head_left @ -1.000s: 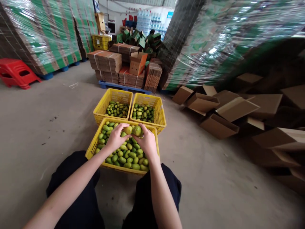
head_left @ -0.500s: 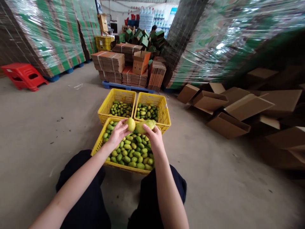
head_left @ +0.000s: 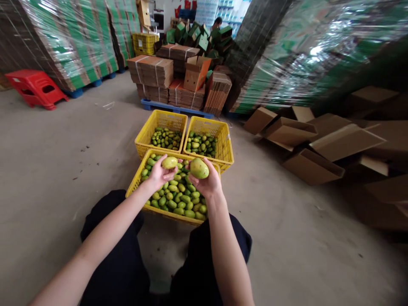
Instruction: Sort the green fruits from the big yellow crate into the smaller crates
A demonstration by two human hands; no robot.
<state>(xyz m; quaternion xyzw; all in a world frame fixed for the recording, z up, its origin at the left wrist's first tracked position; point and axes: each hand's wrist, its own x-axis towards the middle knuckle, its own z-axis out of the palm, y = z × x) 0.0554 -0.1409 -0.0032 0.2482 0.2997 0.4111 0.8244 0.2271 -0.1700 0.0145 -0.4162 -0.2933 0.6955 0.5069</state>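
Note:
My left hand (head_left: pixel 160 172) holds a yellow-green oval fruit (head_left: pixel 169 162) on its curled fingers, with the fruit's upper side bare. A larger, rounder yellow-green fruit (head_left: pixel 199 168) with small dark specks rests in my right hand (head_left: pixel 208 180), its thumb and fingers cupped around it. The two hands are side by side with a small gap between them. Below them stands a yellow plastic crate (head_left: pixel 135 176) well filled with similar green and yellowish fruit (head_left: pixel 178 199), partly hidden by my hands and forearms.
Just beyond are two more yellow crates, left (head_left: pixel 143 136) and right (head_left: pixel 225 146), partly filled with fruit. Flattened cartons (head_left: pixel 153 70) lie stacked on a blue pallet (head_left: pixel 175 109). A red stool (head_left: pixel 38 89) stands left, loose cardboard boxes (head_left: pixel 314 165) right. A person (head_left: pixel 218 22) is far back.
Both hands have turned palms more upward, and the fruits have rotated in them. The hands are slightly farther apart. The view has tilted down a little.

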